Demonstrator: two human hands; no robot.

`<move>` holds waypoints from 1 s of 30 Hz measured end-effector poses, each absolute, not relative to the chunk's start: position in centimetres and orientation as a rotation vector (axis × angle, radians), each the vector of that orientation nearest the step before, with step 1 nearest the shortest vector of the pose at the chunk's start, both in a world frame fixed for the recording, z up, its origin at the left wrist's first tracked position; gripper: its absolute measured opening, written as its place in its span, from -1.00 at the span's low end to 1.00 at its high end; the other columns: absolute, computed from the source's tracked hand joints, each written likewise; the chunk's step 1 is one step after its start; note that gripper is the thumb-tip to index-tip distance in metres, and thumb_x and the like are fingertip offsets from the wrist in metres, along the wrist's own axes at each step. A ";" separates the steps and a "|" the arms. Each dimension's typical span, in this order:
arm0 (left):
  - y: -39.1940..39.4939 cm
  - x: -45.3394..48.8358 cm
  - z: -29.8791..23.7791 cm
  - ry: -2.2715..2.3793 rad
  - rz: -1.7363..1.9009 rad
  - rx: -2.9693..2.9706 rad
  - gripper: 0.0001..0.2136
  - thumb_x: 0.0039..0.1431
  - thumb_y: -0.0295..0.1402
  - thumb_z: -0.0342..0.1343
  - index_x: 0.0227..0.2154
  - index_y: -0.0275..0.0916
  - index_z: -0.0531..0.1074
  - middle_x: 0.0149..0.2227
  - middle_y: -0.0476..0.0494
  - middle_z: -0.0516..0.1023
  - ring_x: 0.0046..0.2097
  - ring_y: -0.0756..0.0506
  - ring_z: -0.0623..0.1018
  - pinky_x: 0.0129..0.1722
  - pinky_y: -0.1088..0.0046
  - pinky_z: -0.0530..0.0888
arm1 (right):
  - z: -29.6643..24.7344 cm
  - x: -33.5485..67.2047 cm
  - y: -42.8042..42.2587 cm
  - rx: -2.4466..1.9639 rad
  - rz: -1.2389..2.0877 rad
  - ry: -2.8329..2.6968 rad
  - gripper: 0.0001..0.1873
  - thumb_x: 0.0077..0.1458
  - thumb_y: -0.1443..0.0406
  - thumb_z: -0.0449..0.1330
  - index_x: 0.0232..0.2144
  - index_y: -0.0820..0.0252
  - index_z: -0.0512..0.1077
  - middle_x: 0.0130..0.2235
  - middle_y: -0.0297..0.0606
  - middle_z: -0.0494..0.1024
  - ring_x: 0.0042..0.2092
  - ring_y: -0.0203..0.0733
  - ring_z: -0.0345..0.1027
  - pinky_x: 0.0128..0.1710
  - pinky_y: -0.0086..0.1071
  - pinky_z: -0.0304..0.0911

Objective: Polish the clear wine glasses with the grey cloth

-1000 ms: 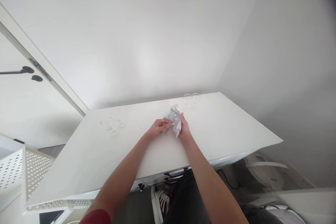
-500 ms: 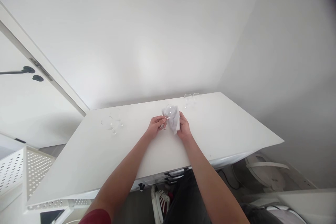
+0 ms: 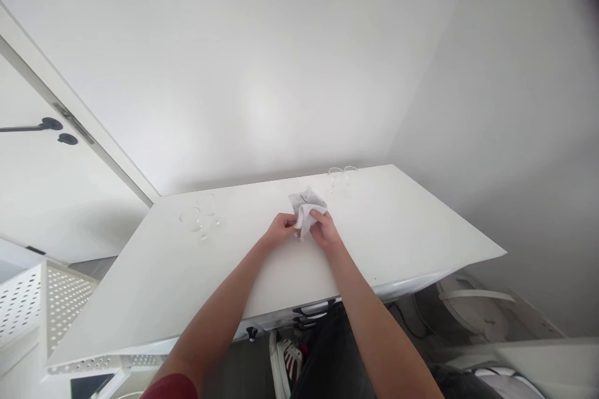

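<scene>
Over the middle of the white tabletop [image 3: 262, 274], my right hand [image 3: 326, 232] is closed on a thin white cloth [image 3: 307, 207], its thumb pressing on the cloth from above. The cloth is draped over a clear stemmed glass and hides its bowl. My left hand [image 3: 281, 229] is closed in a pinch at the glass's lower end, left of the cloth; only a bit of clear glass shows by its fingertips. Two more clear stemmed glasses stand at the left, the nearer wine glass [image 3: 191, 219] and the farther wine glass [image 3: 207, 204]. Another two wine glasses [image 3: 336, 172] stand at the back right.
A white wall rises behind the table. At the left are a door with a dark handle [image 3: 50, 124] and a white perforated rack [image 3: 65, 299]. Dark drawer handles [image 3: 311, 310] sit below the front edge. A pale rounded appliance [image 3: 472, 312] is low at the right.
My right hand has brought the cloth up and over the glass, covering the bowl that showed before. My left hand has shifted slightly down. The standing glasses have not moved.
</scene>
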State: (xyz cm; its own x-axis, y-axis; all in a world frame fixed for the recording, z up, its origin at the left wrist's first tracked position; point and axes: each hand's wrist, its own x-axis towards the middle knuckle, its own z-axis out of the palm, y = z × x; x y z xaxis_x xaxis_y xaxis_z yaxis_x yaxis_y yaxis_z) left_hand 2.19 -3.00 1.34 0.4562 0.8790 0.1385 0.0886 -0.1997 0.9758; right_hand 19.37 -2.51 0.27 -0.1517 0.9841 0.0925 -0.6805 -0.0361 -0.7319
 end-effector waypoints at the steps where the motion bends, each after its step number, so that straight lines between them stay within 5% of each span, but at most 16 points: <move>1: -3.0 2.3 1.1 0.904 0.901 1.646 -0.72 0.10 -0.20 0.25 -0.53 -0.35 0.51 -0.52 -0.08 0.51 -0.43 -0.03 0.46 -0.38 0.46 0.32 | 0.4 19.2 -2.5 -0.534 1.538 -0.728 -0.66 -0.12 0.23 0.49 -0.28 0.15 0.51 -0.31 -0.28 0.61 -0.33 -0.18 0.46 -0.30 -0.31 0.44; 5: -3.1 2.9 0.9 0.931 0.843 1.709 -0.68 0.12 -0.18 0.22 -0.58 -0.34 0.49 -0.57 -0.03 0.45 -0.48 0.00 0.42 -0.44 0.48 0.28 | 0.8 18.9 -2.6 -0.616 1.375 -0.617 -0.67 -0.10 0.24 0.46 -0.25 0.16 0.51 -0.24 -0.26 0.62 -0.24 -0.16 0.47 -0.23 -0.32 0.41; 12: -3.4 2.8 1.7 0.805 0.823 1.635 -0.72 0.18 -0.18 0.21 -0.36 -0.35 0.61 -0.44 -0.12 0.59 -0.39 -0.05 0.53 -0.32 0.45 0.41 | 0.7 19.4 -2.5 -0.571 1.418 -0.594 -0.67 -0.01 0.15 0.36 -0.21 0.14 0.45 -0.27 -0.29 0.55 -0.24 -0.15 0.44 -0.23 -0.30 0.39; 18: -3.1 2.5 0.7 0.872 0.834 1.693 -0.72 0.17 -0.19 0.23 -0.45 -0.35 0.58 -0.46 -0.13 0.61 -0.39 -0.06 0.56 -0.33 0.45 0.43 | 0.9 19.3 -2.7 -0.575 1.253 -0.686 -0.32 -0.16 0.31 0.46 0.02 -0.02 0.32 -0.15 -0.39 0.53 -0.22 -0.26 0.45 -0.20 -0.35 0.39; 25: -3.4 2.8 1.2 0.849 0.745 1.727 -0.66 0.20 -0.11 0.20 -0.45 -0.34 0.59 -0.48 -0.13 0.60 -0.45 -0.03 0.52 -0.39 0.48 0.36 | 0.2 19.5 -1.7 -0.636 1.411 -0.464 -0.65 -0.02 0.17 0.38 -0.19 0.12 0.43 -0.31 -0.33 0.56 -0.33 -0.21 0.45 -0.35 -0.36 0.41; 30: -3.6 2.7 1.6 0.889 0.775 1.724 -0.68 0.20 -0.12 0.21 -0.40 -0.33 0.60 -0.51 -0.10 0.56 -0.49 0.02 0.42 -0.43 0.49 0.28 | 0.2 19.9 -1.6 -0.644 1.467 -0.321 -0.64 0.06 0.01 0.33 -0.23 0.12 0.46 -0.37 -0.33 0.56 -0.34 -0.20 0.47 -0.36 -0.35 0.44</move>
